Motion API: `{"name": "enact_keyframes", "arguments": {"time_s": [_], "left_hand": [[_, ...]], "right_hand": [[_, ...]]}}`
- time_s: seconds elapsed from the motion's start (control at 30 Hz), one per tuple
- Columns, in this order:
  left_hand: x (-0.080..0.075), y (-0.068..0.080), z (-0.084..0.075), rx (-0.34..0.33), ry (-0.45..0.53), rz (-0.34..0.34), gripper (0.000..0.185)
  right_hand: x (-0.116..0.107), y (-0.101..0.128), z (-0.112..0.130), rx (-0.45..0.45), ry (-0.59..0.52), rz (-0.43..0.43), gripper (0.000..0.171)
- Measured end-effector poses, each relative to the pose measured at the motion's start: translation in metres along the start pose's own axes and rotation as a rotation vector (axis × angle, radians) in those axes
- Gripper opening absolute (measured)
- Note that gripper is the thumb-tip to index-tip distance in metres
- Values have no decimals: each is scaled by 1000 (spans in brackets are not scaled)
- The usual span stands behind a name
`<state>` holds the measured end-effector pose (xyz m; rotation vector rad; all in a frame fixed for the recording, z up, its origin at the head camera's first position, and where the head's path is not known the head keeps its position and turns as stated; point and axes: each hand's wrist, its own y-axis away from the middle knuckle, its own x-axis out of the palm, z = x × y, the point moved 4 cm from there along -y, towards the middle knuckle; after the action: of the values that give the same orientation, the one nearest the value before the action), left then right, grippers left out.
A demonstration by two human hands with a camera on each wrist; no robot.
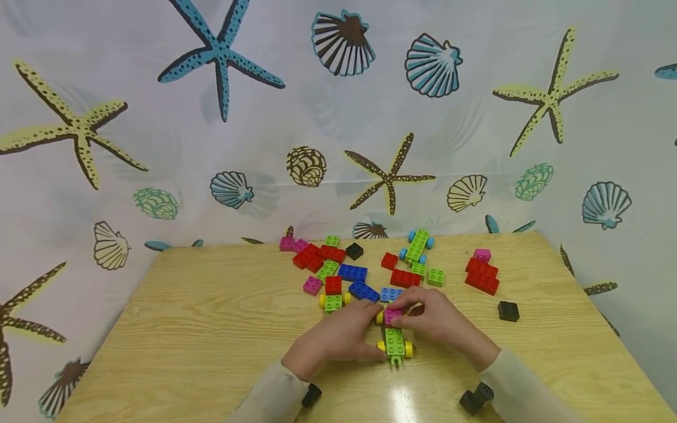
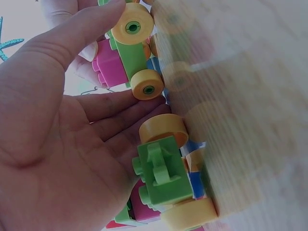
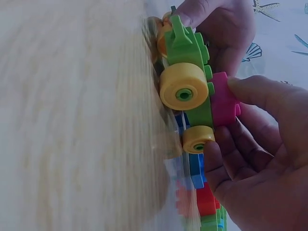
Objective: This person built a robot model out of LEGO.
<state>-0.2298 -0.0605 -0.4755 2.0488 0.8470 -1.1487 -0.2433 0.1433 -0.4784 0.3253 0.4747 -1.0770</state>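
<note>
I have the left hand (image 1: 338,338) spread, fingers nearly straight, beside the yellow wheels (image 2: 147,86) of the green car (image 1: 394,339), mid-table (image 1: 211,323), well in from the far edge. I'd brace the rolling chassis there and press squarely on the pink brick (image 1: 392,316), which the right hand (image 1: 436,311) pinches over the car's studs. Everything looks like smooth, rounded plastic; toward the table's right edge sits a squarish black brick (image 1: 508,311).

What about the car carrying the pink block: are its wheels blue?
No, the right wrist view shows yellow wheels on the green car.
</note>
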Motion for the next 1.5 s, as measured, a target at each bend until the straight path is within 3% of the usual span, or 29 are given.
{"name": "enact_keyframes", "arguments": {"time_s": [0.2,0.43,0.57,0.83,1.03,1.27,1.5], "left_hand": [[-1,2,1,-12,4,-4,96],[2,2,4,-23,3,-1,96],[4,2,4,-34,2,8,96],[2,4,4,-30,-4,9,97],[2,5,3,-10,-7,8,97],[4,4,3,-37,-9,30,98],[4,5,3,-26,0,28,98]], "right_hand": [[1,-1,1,7,-9,11,19],[-5,-9,0,14,61,55,23],[-13,-19,1,25,28,73,27],[-26,-55,21,-17,98,102,35],[-25,-87,32,4,162,114,36],[-22,-120,42,16,176,131,38],[-3,-149,48,-98,208,222,40]]}}
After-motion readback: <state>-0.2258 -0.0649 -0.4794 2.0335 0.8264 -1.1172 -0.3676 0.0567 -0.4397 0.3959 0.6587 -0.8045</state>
